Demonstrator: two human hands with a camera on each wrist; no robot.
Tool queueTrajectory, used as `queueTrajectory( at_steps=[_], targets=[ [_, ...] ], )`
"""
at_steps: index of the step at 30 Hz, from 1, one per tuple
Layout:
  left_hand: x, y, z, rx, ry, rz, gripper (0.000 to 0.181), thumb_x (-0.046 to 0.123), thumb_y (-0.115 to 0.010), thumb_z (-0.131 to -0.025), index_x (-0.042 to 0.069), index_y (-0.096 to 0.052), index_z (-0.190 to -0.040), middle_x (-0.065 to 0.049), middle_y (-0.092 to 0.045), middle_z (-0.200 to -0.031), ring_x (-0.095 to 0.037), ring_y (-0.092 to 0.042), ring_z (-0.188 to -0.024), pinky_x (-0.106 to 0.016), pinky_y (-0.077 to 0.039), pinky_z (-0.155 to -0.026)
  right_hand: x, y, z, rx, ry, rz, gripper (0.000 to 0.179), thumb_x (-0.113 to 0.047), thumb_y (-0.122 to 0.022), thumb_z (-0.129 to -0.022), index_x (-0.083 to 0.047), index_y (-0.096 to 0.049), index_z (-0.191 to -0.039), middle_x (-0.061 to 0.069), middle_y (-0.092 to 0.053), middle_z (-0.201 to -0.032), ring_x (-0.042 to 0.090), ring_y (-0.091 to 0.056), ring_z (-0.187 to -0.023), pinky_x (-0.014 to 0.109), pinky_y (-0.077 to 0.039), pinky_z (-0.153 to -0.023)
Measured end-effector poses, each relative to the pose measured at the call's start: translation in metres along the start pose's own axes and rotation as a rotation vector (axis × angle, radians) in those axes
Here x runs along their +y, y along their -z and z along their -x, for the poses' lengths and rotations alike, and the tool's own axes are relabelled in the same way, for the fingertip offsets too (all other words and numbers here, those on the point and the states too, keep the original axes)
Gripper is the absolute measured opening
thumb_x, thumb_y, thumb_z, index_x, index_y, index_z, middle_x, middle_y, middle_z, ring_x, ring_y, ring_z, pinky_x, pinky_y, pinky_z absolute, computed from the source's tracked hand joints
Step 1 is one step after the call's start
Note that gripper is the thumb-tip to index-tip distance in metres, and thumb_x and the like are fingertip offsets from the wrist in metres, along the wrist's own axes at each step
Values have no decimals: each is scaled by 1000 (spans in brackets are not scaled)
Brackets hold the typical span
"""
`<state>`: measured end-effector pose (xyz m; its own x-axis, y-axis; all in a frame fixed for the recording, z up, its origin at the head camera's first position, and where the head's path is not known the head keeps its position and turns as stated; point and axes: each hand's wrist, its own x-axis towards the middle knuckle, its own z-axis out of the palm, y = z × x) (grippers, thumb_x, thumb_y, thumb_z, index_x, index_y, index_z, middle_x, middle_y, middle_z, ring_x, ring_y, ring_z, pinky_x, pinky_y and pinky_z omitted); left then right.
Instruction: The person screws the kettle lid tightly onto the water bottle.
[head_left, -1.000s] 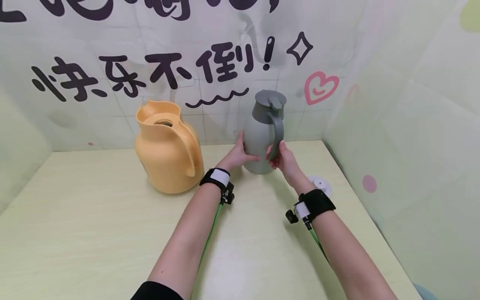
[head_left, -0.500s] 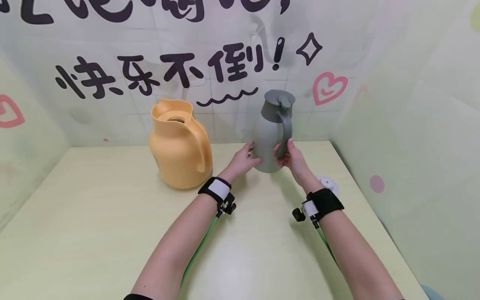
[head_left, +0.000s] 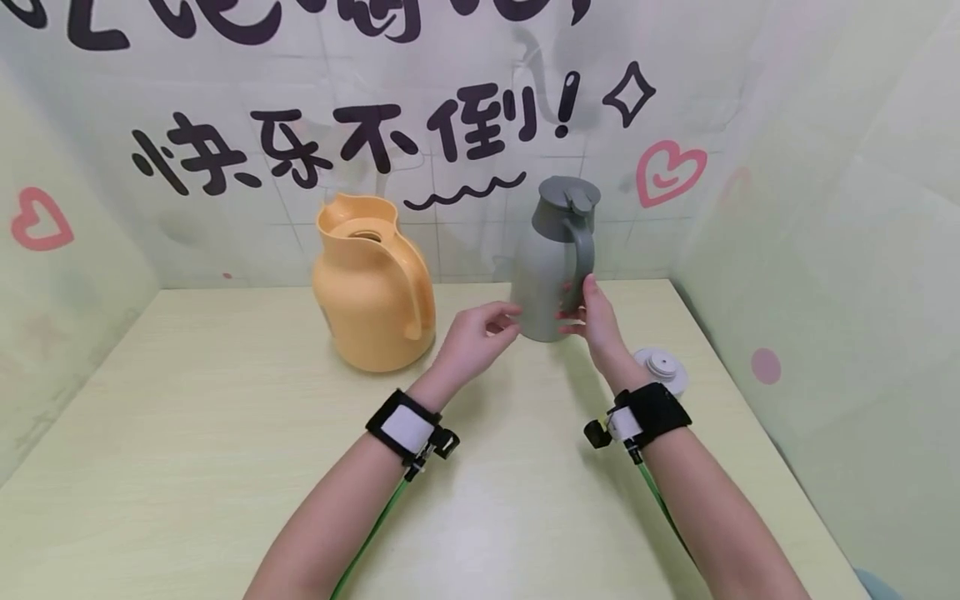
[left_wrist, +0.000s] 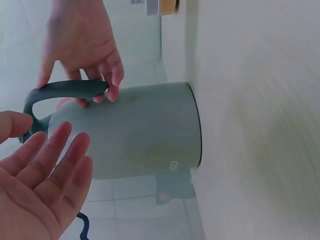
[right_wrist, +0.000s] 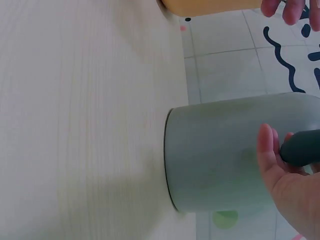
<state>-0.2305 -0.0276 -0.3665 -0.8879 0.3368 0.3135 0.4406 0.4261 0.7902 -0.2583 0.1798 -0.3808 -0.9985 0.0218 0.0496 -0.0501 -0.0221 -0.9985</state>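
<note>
Dark grey, the handle (left_wrist: 70, 89) is partly hiding the right hand (head_left: 606, 333) gripping it; the left hand (head_left: 476, 337), relaxed, is hovering just beside the grey vacuum jug (head_left: 538, 283), which is standing upright on the table (head_left: 495, 492). The right wrist view is cutting off its lid (head_left: 561, 192).

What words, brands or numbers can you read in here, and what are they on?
"快乐不倒!": in big black letters on the back wall.
Another big black line above it: cut off by the picture's top edge, so I can't read it all.
A tiny mark on the grey jug: too small and blurred to read.
I can't read any numbers.
</note>
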Motion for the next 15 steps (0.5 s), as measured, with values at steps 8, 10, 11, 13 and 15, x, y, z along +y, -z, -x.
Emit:
queueTrajectory(
  at_steps=[8, 10, 11, 13, 15],
  targets=[
    [9, 21, 31, 300, -174, -114, 14, 11, -63, -87, 4, -73, -95, 0, -65, -68, -11, -59, -60, -28, -49, -58, 14, -14, 10, 73, -39, 10, 57, -44, -21, -104, -1, -27, -140, 15, -43, -111, 25, -57, -89, 32, -53, -69],
    [8, 26, 38, 425, -252, -165, 12, 10, -63, -86, 3, -73, -87, -1, -64, -65, -12, -59, -57, -29, -48, -56, 20, -18, 16, 86, -49, 15, 56, -42, -22, -105, 0, -25, -141, 19, -43, -116, 30, -58, -91, 32, -54, -67],
    [8, 28, 41, 495, -286, -192, 12, 9, -63, -86, 3, -72, -84, -1, -64, -64, -14, -59, -57, -30, -48, -56, 23, -21, 19, 95, -57, 17, 55, -41, -22, -105, 0, -23, -142, 20, -43, -118, 32, -58, -92, 32, -54, -66],
    [7, 32, 47, 634, -343, -236, 11, 9, -63, -85, 1, -70, -81, -4, -63, -67, -19, -60, -61, -32, -47, -59, 30, -26, 25, 111, -77, 15, 53, -38, -23, -105, 0, -23, -142, 22, -42, -121, 33, -59, -90, 33, -55, -65],
    [5, 36, 51, 747, -360, -236, 11, 9, -63, -84, -2, -66, -83, -9, -62, -74, -26, -58, -71, -36, -45, -68, 36, -31, 30, 116, -104, 14, 50, -35, -23, -106, 0, -23, -142, 23, -43, -121, 32, -60, -88, 33, -55, -63]
  ],
)
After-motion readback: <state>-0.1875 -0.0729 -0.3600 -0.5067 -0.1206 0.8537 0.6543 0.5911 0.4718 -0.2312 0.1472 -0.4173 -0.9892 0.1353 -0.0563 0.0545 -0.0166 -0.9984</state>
